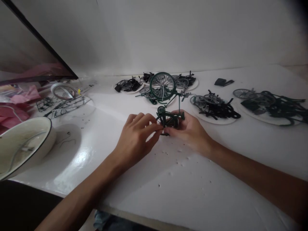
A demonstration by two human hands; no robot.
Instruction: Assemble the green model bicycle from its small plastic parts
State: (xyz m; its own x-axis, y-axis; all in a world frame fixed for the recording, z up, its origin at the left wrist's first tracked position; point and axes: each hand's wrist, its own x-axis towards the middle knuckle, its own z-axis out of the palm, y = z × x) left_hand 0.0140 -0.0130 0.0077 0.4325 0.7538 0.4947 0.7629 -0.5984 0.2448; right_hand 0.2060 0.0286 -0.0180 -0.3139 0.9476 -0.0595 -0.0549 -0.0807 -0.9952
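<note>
A dark green model bicycle (pixel 179 104) is held on end between my two hands above the white table, one large spoked wheel (pixel 162 86) at the top. My right hand (pixel 190 130) is closed round its lower right side, thumb pressed near the lower wheel. From the left, my left hand (pixel 139 131) pinches the lower part of the bicycle with thumb and index finger. The fingertips meet close together there, and any small part between them is too small to make out.
Plates of bicycle parts stand behind and right, including a black heap (pixel 214 107) and a green one (pixel 274 107). An enamel bowl (pixel 47 141) sits at the left edge, near a part frame (pixel 69 107) and a white ring (pixel 54 88). A dark screen (pixel 36 41) leans in upper left.
</note>
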